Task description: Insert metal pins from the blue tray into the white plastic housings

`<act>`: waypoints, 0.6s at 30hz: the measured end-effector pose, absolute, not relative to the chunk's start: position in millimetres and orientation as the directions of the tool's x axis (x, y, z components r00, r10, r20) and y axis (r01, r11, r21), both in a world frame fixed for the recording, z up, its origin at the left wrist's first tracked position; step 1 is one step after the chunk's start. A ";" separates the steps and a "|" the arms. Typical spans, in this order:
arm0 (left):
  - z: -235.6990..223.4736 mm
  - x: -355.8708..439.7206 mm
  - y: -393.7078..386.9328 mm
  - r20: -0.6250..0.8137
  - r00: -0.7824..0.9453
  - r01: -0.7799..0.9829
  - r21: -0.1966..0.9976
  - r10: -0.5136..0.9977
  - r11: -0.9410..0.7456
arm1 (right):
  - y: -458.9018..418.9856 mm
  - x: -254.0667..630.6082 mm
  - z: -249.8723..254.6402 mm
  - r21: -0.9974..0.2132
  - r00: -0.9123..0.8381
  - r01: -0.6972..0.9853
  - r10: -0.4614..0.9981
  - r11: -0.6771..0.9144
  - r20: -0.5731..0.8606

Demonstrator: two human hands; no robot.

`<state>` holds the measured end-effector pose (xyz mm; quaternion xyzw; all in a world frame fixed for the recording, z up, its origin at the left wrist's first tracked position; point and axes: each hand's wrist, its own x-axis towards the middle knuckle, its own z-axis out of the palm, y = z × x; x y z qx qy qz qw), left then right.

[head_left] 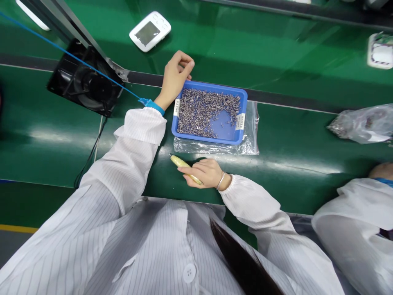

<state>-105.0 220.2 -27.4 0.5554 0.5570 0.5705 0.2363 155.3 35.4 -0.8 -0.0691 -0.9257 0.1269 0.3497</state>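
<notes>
My left hand (179, 70) is just beyond the far left corner of a blue tray (225, 132). Its fingers are curled and the thumb meets them; whatever they may hold is hidden. The tray carries a large heap of small metal screws (199, 110), thinner toward its near right part. On the near side of the tray, my right hand (204, 172) grips a yellow-handled tool (178, 162) with a thin metal tip pointing left and away from me. The tool's exact kind cannot be made out.
Under the tray lies a clear plastic bag (251, 141). A white device with a screen (150, 32) rests on the far green surface. A black fan (89, 80) stands left, below a blue cord (101, 73) running to my left wristband. Another person's sleeve (353, 209) is at right, near a filled bag (365, 123).
</notes>
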 end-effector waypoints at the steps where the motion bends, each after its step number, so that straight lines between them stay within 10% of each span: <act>1: -27.4 -105.1 220.2 0.370 -0.272 0.348 0.898 0.888 -0.268 | 35.7 156.1 -0.7 -0.274 -0.736 0.031 0.208 0.961 0.645; 18: -29.2 -105.7 221.7 0.367 -0.247 0.369 0.891 0.897 -0.264 | 35.8 153.3 1.5 -0.318 -0.726 0.067 0.265 0.946 0.635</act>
